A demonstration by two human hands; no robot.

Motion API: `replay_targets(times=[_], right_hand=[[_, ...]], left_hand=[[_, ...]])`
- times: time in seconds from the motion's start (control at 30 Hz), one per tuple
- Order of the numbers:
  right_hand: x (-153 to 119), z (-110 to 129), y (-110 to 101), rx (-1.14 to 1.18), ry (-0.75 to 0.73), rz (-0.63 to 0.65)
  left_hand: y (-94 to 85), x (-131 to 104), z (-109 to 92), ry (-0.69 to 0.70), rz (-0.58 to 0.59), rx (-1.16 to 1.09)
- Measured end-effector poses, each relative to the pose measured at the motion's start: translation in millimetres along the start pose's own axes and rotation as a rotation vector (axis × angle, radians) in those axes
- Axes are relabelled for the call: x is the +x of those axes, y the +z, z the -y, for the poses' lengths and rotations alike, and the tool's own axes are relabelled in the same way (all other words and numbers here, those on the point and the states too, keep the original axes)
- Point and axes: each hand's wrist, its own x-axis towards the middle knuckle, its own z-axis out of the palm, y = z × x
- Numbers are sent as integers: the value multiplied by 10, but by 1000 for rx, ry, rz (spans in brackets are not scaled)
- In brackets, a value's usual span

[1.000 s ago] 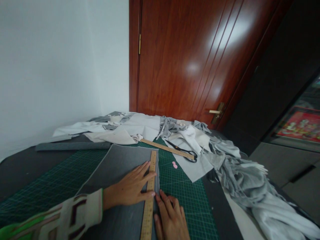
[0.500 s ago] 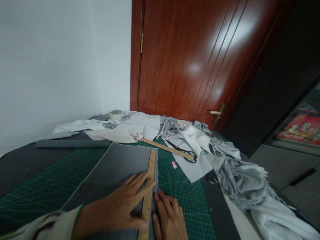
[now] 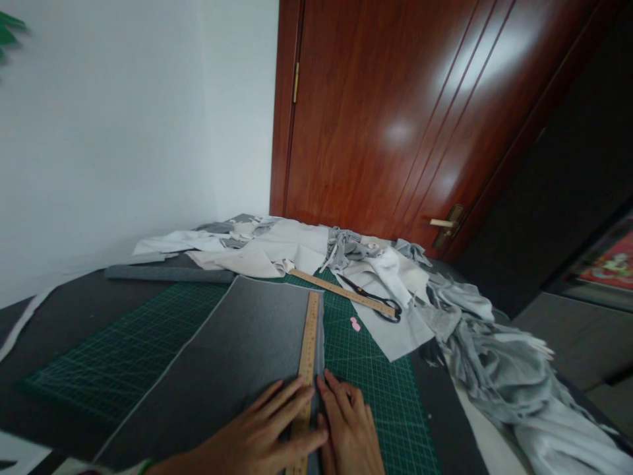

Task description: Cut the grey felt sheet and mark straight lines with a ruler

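Note:
A dark grey cloth [image 3: 222, 356] lies flat over a green gridded cutting mat [image 3: 380, 396]. Along the cloth's right edge runs a wooden ruler [image 3: 309, 336], pointing away from me. My left hand [image 3: 267, 425] rests across the ruler's near part, fingers spread, pressing on it and the cloth. Just right of the ruler, my right hand [image 3: 349, 422] lies on the cloth's edge and the mat, fingers extended, close to my left thumb. Farther off, a second wooden ruler [image 3: 341, 291] lies slantwise, partly over black scissors [image 3: 368, 295]. Small pink pieces [image 3: 355, 324] sit on the mat.
White cloth pieces [image 3: 301, 244] cover the far side of the dark table [image 3: 64, 323]. A grey and white fabric heap [image 3: 514, 369] lines the right side. A rolled grey cloth [image 3: 168, 273] lies at far left. Behind stand a white wall and a wooden door [image 3: 366, 119].
The view has shifted, so the scene sits farther right. My left hand has moved nearer along the ruler, its thumb now close to my right hand.

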Motion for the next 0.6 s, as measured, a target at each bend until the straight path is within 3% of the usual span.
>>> replay_targets(times=[0.1, 0.33, 0.43, 0.6], right_hand=[[-3, -39, 27, 8, 12, -5], [2, -66, 118, -61, -51, -67], [2, -70, 148, -65, -58, -93], [-8, -82, 168, -41, -51, -106]], left_hand=[[-82, 16, -42, -41, 0, -59], [-337, 146, -170, -256, 213, -237], [-367, 164, -179, -259, 194, -266], [-256, 116, -87, -232, 142, -272]])
